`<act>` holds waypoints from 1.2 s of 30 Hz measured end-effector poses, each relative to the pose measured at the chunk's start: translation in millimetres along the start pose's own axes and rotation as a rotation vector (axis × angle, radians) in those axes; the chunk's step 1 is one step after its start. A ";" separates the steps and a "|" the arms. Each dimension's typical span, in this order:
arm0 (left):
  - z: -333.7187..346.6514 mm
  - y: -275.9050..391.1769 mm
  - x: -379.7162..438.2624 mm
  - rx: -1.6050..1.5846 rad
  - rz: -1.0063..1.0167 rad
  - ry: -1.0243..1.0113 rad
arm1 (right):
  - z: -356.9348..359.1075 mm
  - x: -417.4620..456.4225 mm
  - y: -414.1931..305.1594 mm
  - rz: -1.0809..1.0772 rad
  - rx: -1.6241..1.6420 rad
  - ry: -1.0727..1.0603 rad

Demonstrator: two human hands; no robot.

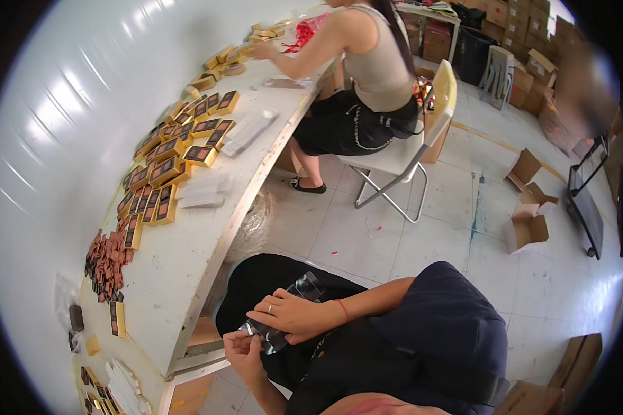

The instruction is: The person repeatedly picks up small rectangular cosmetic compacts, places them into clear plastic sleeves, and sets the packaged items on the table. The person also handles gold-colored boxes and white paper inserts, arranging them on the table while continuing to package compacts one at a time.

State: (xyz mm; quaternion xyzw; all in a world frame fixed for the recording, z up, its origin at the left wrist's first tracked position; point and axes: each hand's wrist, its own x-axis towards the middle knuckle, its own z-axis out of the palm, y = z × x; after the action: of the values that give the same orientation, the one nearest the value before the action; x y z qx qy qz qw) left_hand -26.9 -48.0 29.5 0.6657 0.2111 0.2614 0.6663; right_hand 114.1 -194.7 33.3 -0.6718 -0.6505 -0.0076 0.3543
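Note:
Below the table edge, over my lap, both hands are on a clear plastic box sleeve (306, 286). My right hand (290, 314), with a ring and a red cord at the wrist, lies across it, fingers bent over its side. My left hand (245, 353) pinches the lower end between thumb and fingers. Parts of the sleeve are hidden under the right hand. On the white table (176, 280) beside me lie a heap of small brown and black pieces (109, 259) and a single gold-edged box (117, 319).
Rows of gold boxes (163, 171) line the wall side of the table. Flat clear sleeves (205, 191) lie near its edge. A co-worker (379, 62) sits on a white folding chair (438, 104). Open cartons (529, 228) and a trolley (584, 212) stand on the floor.

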 end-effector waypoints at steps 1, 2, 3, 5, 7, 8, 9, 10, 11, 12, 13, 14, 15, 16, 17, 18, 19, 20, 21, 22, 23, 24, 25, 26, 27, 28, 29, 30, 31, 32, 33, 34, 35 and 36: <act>2.8 -1.3 -5.0 0.150 0.098 0.029 | -0.8 -2.7 -3.9 0.018 -0.031 -0.008; 11.3 -5.4 -10.0 0.230 0.192 0.094 | -2.6 -5.1 -6.9 0.036 -0.062 -0.017; 14.4 -5.5 -11.6 0.219 0.144 0.096 | -5.4 -7.0 -8.9 0.048 -0.094 -0.026; 14.9 -7.2 -10.8 0.196 0.046 0.100 | -8.2 -10.2 -10.8 0.017 -0.123 0.035; 16.0 -7.8 -10.6 0.020 -0.024 0.042 | -4.1 -12.9 -13.4 -0.013 -0.154 0.070; 13.0 -11.6 -12.4 -0.014 -0.040 -0.007 | -5.0 -14.9 -14.9 -0.042 -0.085 0.086; 9.7 -15.6 -11.6 -0.050 -0.050 -0.055 | -9.1 -15.6 -17.6 -0.045 -0.074 0.068; 9.6 -23.0 -11.3 -0.023 0.062 -0.041 | -13.3 -16.7 -20.4 -0.048 -0.064 0.051; 9.4 -28.3 -16.1 0.039 0.092 -0.004 | -15.4 -18.2 -22.1 -0.049 -0.055 0.034; 19.3 -17.6 -18.3 0.102 0.123 0.028 | -13.2 -18.6 -18.4 -0.047 -0.050 0.100; 25.3 -5.7 -22.0 0.168 0.159 0.071 | -10.4 -18.2 -16.1 -0.039 -0.019 0.119; 29.5 2.9 -25.0 0.184 0.181 0.050 | -7.9 -18.1 -12.7 -0.030 0.012 0.136; 27.9 1.7 -25.8 0.141 0.148 0.030 | -6.7 -18.8 -10.3 -0.021 0.045 0.151; 24.0 -1.1 -24.1 0.097 0.115 0.013 | -7.1 -18.6 -7.7 0.004 0.064 0.190; 19.9 -3.2 -22.0 0.053 0.082 -0.001 | -8.8 -17.6 -5.6 0.016 0.070 0.226; 15.9 -3.7 -25.0 0.021 0.091 -0.007 | -9.5 -16.1 -8.7 0.030 0.096 0.245; 16.1 -4.6 -25.7 0.019 0.069 0.095 | -12.7 -12.8 -11.0 0.041 0.124 0.261; 20.1 1.4 -30.9 -0.111 0.157 0.188 | -18.7 -7.3 -14.0 0.082 0.206 0.240; 28.2 5.8 -36.1 -0.238 0.248 0.286 | -23.1 -3.4 -17.1 0.122 0.359 0.297; 36.4 0.9 -36.3 -0.035 0.405 0.355 | -21.8 -6.0 -12.1 0.248 0.447 0.292; 39.2 2.6 -40.7 0.199 0.481 0.328 | -21.9 -4.5 -11.0 0.294 0.505 0.302; 41.6 4.6 -46.1 0.425 0.569 0.322 | -23.1 -3.3 -13.1 0.300 0.534 0.326; 44.5 10.4 -47.7 0.640 0.576 0.199 | -19.2 -3.4 -11.5 0.280 0.543 0.321; 50.6 6.0 -43.8 0.536 0.613 0.205 | -14.6 -0.1 -13.0 0.239 0.471 0.287; 59.4 3.8 -39.7 0.427 0.662 0.202 | -2.3 1.0 -13.2 0.228 0.572 0.393; 65.3 3.2 -40.7 0.242 0.559 0.189 | 3.4 5.4 -12.4 0.194 0.563 0.400; 66.8 4.9 -40.3 0.049 0.467 0.170 | 5.8 9.7 -11.5 0.166 0.550 0.420; 62.3 5.6 -39.6 0.103 0.443 0.140 | 7.4 8.2 -14.7 0.162 0.597 0.384; 59.0 8.0 -35.7 0.147 0.425 0.096 | 7.0 8.0 -16.7 0.160 0.629 0.359; 60.0 12.0 -34.8 -0.005 0.338 0.064 | 14.6 5.7 -14.8 0.160 0.644 0.348; 56.1 13.4 -34.8 -0.076 0.274 0.044 | 18.2 5.1 -11.5 0.148 0.609 0.321; 52.1 14.1 -34.6 -0.148 0.210 0.022 | 20.6 2.8 -12.0 0.178 0.635 0.301; 48.1 15.3 -34.4 -0.220 0.147 -0.001 | 21.1 1.1 -14.0 0.209 0.660 0.281; 40.3 18.3 -34.7 -0.206 0.163 0.013 | 16.3 4.7 -15.3 0.189 0.705 0.189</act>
State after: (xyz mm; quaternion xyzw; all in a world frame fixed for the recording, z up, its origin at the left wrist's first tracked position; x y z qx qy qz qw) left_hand -29.6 -101.6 46.4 0.6071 0.1326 0.3393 0.7062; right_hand 94.0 -184.2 30.4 -0.5622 -0.5128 0.1877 0.6211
